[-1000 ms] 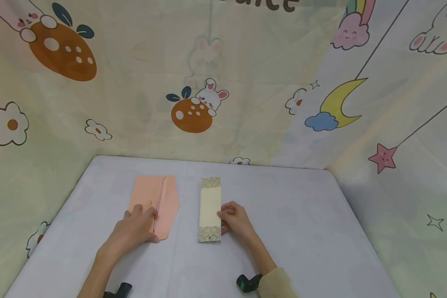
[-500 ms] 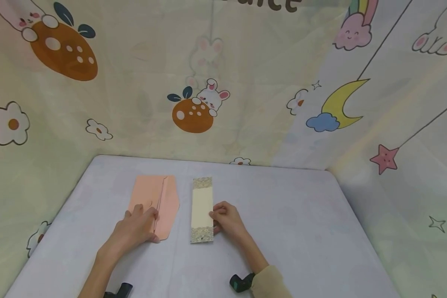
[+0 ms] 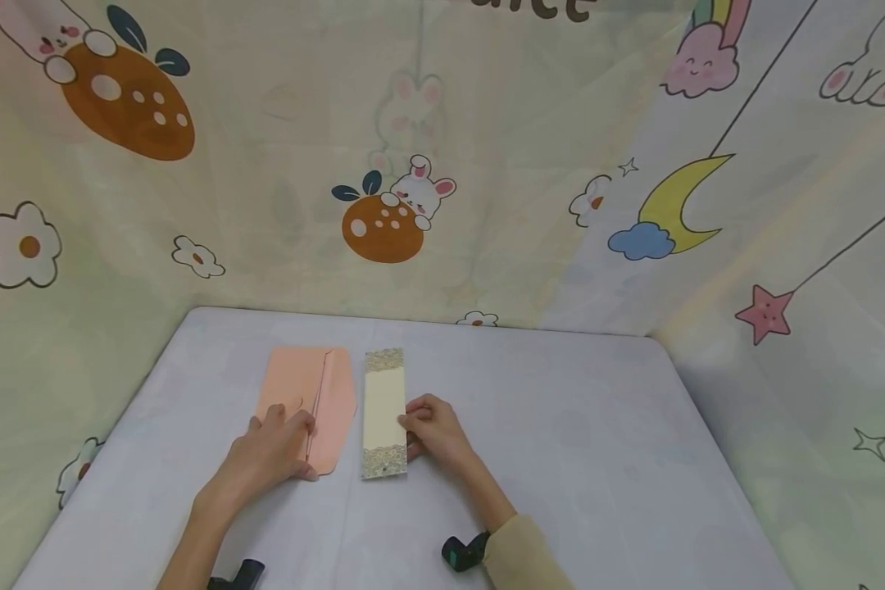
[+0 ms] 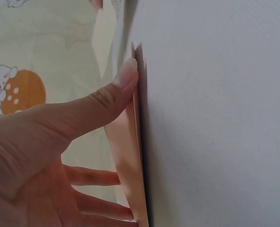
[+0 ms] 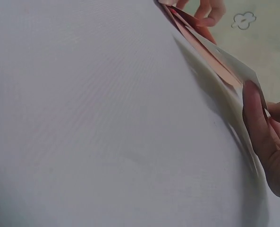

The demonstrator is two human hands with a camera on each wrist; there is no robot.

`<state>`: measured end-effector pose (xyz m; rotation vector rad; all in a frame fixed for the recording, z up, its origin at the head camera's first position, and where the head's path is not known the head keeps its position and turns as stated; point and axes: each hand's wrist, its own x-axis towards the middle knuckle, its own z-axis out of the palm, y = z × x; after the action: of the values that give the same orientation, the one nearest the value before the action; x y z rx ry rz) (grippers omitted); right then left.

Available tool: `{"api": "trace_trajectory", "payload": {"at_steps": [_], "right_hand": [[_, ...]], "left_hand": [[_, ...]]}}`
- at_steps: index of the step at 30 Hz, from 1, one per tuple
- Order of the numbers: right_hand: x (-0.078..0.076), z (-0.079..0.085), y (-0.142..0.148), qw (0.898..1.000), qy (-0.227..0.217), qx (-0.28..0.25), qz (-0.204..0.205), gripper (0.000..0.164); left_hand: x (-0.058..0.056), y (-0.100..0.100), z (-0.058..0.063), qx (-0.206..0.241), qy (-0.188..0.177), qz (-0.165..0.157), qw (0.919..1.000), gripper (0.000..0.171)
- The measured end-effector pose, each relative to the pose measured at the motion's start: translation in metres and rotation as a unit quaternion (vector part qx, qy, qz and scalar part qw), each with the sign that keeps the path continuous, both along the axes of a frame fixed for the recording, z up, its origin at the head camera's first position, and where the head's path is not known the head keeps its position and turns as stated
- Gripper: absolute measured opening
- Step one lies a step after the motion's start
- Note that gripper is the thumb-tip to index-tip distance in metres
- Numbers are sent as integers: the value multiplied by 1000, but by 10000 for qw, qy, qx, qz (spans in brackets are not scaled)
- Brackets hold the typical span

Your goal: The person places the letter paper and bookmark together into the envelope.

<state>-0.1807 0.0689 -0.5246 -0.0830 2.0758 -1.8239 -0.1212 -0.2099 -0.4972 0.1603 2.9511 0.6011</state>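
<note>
A salmon-pink envelope lies on the white table with its pointed flap unfolded to the right. My left hand rests on its lower part, fingers spread over the paper and the thumb at the near edge. Just right of the flap is a cream card with a gold-speckled band at each end. My right hand pinches the card's right edge between thumb and fingers. In the right wrist view, the card is raised at a slant above the table, its left side close to the envelope's flap.
The white table has a rounded far edge, with a cartoon-printed cloth standing behind and at both sides. Black devices are strapped at the left wrist and the right wrist.
My right hand has moved left with the card, bringing it from well right of the envelope to close beside the flap. The left hand and the envelope have stayed in place.
</note>
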Motion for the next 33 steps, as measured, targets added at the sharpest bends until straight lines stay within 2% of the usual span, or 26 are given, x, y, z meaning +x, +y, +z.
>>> {"api": "trace_trajectory", "payload": {"at_steps": [22, 33], "right_hand": [[-9, -3, -32, 9997, -67, 148, 203, 22], [-17, -3, -43, 9992, -76, 347, 205, 19]], "left_hand": [[0, -2, -4, -63, 101, -40, 9999, 67], [0, -2, -3, 56, 91, -29, 9999, 66]]}}
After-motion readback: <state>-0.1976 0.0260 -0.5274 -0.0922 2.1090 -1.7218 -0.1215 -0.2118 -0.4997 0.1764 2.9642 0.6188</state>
